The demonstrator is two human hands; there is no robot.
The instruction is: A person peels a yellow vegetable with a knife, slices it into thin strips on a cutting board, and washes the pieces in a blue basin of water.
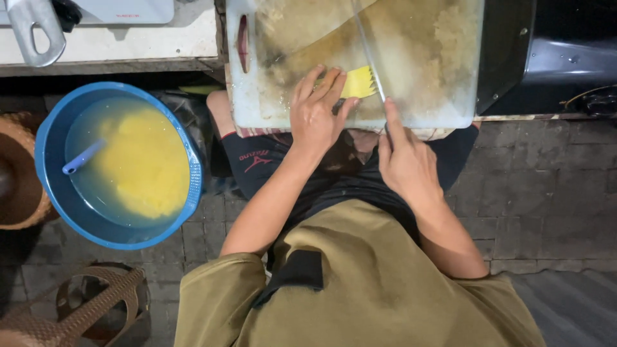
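A pale plastic cutting board [437, 96], smeared with yellowish residue, lies in front of me, its near edge over my lap. On it rests a yellow piece of food [358, 83], cut into strips at its right end. My left hand [316, 112] presses down on the left part of this piece with the fingers spread flat. My right hand [405, 160] grips the handle of a long knife [369, 48], forefinger stretched along its back. The thin blade runs up across the board and touches the right end of the yellow piece.
A blue basin [51, 186] at left holds water, yellow cut food and a blue utensil [82, 157]. Woven baskets [19, 186] stand at far left and bottom left. A dark metal container [553, 51] sits at upper right. Grey paving lies below.
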